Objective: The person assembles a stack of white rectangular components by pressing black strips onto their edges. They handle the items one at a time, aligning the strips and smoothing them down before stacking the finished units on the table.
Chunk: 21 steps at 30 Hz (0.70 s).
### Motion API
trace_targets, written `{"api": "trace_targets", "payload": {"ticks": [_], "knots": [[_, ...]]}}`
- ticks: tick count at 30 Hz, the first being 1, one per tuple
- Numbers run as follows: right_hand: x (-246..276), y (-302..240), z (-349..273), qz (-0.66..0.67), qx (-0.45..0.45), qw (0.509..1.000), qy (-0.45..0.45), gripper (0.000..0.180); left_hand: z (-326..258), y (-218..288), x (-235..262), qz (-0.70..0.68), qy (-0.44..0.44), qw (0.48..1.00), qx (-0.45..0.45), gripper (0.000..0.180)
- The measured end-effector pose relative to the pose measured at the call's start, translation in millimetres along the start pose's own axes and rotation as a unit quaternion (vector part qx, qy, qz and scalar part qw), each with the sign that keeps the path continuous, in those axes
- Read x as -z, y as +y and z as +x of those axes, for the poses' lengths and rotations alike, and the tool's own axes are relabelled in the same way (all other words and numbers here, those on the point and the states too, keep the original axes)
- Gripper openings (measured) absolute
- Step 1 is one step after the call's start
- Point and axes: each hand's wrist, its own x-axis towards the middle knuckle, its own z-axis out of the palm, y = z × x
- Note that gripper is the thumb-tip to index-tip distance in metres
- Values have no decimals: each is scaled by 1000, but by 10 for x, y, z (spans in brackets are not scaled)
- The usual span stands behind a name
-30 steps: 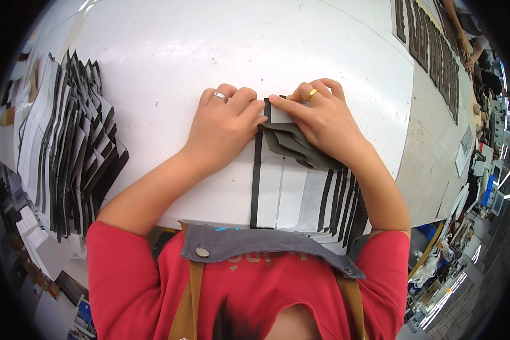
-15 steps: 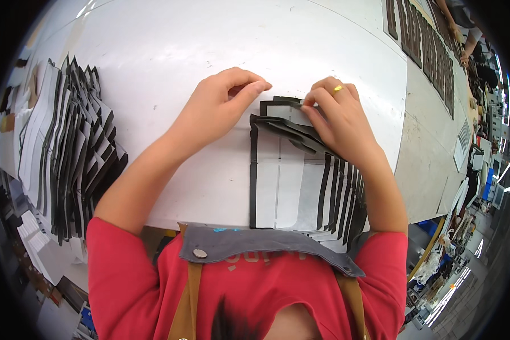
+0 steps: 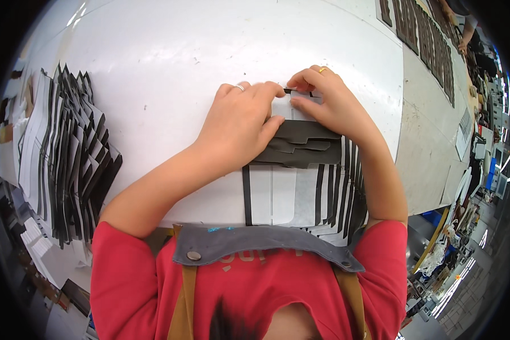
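Observation:
Right in front of me lies a white panel with black edging [image 3: 281, 195], on top of a fanned stack of similar panels [image 3: 345, 187]. Across its upper part sits a dark, layered strip with stepped edges [image 3: 303, 148]. My left hand [image 3: 241, 116] is curled over the panel's upper left side, fingertips at the far edge and thumb by the dark strip. At the upper right, my right hand [image 3: 330, 102] has bent fingers on the far edge and the thumb just below. The hands partly hide that edge.
A thick bundle of black-edged white panels [image 3: 68, 153] stands at the left of the white table [image 3: 170, 51]. Dark strips [image 3: 422, 39] lie in a row at the far right, where another person's arm [image 3: 467, 37] shows. Shelves and clutter line the right rim.
The dark strip has swung from a raised, slanted position to lying flat across the panel. My left hand has come right and down onto the panel; my right hand has shifted up and left.

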Motion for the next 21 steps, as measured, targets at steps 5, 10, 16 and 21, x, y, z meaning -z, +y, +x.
{"api": "trace_targets", "payload": {"ticks": [5,10,16,21], "knots": [[-16,7,7,22,-35,999,-32,15,5,-119,-67,79,22,997,9,40],[-129,36,-85,32,26,998,46,14,16,-130,-73,88,11,996,22,41],[-113,-5,-92,-9,30,999,35,13,32,-130,-61,73,11,997,28,35],[-125,-24,-115,-57,61,995,51,10,6,-131,-81,83,24,996,14,29]]}}
